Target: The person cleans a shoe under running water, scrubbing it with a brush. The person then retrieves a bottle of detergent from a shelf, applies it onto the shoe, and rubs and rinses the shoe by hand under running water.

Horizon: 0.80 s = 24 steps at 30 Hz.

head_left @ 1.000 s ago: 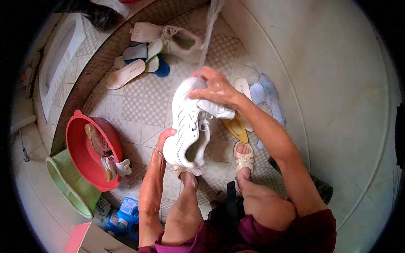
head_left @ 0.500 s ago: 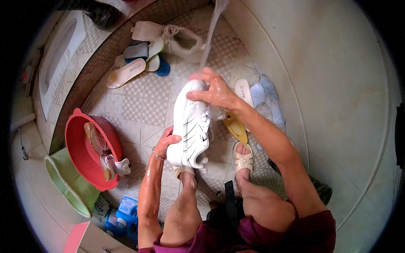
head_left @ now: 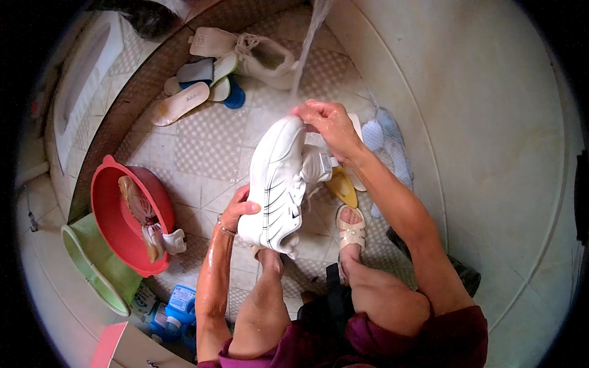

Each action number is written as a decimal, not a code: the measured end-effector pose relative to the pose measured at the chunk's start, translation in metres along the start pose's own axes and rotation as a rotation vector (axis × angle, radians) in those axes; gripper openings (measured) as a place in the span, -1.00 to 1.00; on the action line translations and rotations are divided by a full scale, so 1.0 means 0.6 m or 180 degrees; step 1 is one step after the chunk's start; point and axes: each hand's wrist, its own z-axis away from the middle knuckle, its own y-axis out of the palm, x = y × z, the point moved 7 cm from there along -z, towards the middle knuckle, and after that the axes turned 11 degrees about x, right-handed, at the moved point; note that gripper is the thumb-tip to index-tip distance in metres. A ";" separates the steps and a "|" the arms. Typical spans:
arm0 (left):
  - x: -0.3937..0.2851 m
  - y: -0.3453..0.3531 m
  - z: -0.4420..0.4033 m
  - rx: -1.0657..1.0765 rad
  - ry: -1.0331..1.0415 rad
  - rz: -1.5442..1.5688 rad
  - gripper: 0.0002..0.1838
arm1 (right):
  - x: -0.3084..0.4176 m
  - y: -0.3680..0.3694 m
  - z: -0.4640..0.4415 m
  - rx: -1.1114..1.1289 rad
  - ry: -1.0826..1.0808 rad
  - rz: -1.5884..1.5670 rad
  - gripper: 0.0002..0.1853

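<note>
A wet white shoe (head_left: 274, 184) with thin black lines on its side is held up between my hands, toe toward the top. My left hand (head_left: 239, 210) grips its heel end, thumb over the side. At the toe, my right hand (head_left: 328, 122) has its fingers closed on the shoe's tip. A stream of water (head_left: 310, 46) falls from the top onto the toe and my right fingers. The shoe's tongue (head_left: 318, 165) sticks out to the right below my right hand.
Another white shoe (head_left: 264, 61) and several insoles (head_left: 182, 104) lie at the upper left. A red basin (head_left: 110, 214) holds shoes. Green basin (head_left: 92, 270) and blue bottles (head_left: 180, 306) are lower left. A yellow insole (head_left: 342, 187) and blue-white mesh item (head_left: 392, 147) lie right.
The shoe has rolled so its side faces up more, with its opening turned away. My right hand has shifted slightly right along the toe, fingers more bunched.
</note>
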 end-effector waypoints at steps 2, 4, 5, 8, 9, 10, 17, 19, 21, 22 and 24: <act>-0.002 0.001 0.002 -0.0040 0.0027 0.0014 -0.22 | 0.004 0.002 0.003 0.0033 -0.0130 0.0153 -0.71; -0.007 0.005 0.002 -0.0037 0.0015 0.0007 -0.21 | 0.011 0.011 0.008 0.0071 -0.0260 0.0305 -0.69; -0.008 0.006 0.002 -0.0034 0.0002 -0.0004 -0.21 | 0.022 0.021 0.011 0.0006 -0.0346 0.0585 -0.68; -0.006 0.005 -0.001 -0.0035 -0.0007 0.0003 -0.20 | 0.027 0.034 0.005 -0.0100 -0.0495 0.1121 -0.61; -0.004 0.005 -0.002 -0.0036 -0.0011 0.0005 -0.20 | 0.027 0.035 0.003 -0.0139 -0.0559 0.1371 -0.55; -0.001 0.001 -0.002 -0.0063 -0.0009 0.0045 -0.20 | 0.023 0.034 -0.001 -0.0140 -0.0557 0.1372 -0.55; 0.018 -0.008 -0.007 0.0026 -0.0063 0.0232 -0.20 | -0.043 -0.012 -0.011 -0.0314 0.0396 -0.0206 -0.73; 0.033 -0.016 -0.009 0.0038 -0.0118 0.0477 -0.20 | -0.045 -0.002 -0.010 -0.0112 0.0220 -0.0460 -0.71; 0.033 -0.019 -0.014 0.0170 -0.0108 0.0796 -0.22 | -0.065 0.008 -0.011 0.0202 0.0166 -0.0338 -0.68; 0.031 -0.020 -0.014 0.0207 -0.0109 0.0934 -0.23 | -0.074 0.020 -0.011 0.0510 0.0105 -0.0228 -0.64; 0.030 -0.034 -0.012 0.0223 -0.0173 0.0883 -0.24 | -0.091 0.019 -0.014 0.0565 0.0131 -0.0415 -0.65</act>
